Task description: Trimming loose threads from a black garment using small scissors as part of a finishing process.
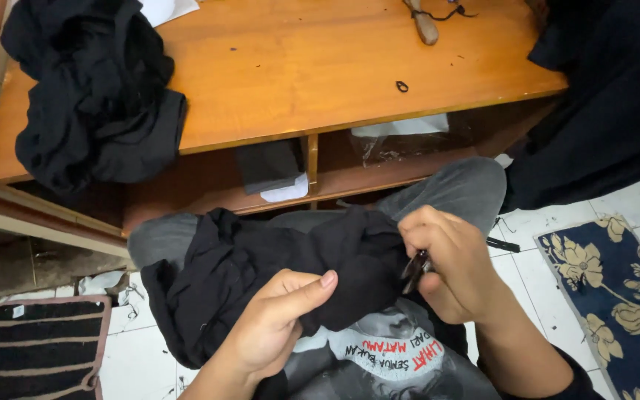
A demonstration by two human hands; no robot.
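The soft cloth (261, 267) on the lap is black all over. The crumpled pile of cloth (94, 96) on the wooden table (298, 67) is black too, and the table is shiny orange-brown. The trousers (461, 189) are grey. The shirt (379, 363) is grey with white and red letters. The floor tiles (631, 204) are white. The rug (616, 296) is dark blue with pale yellow flowers. The striped mat (35, 348) is black with pinkish lines and edge.
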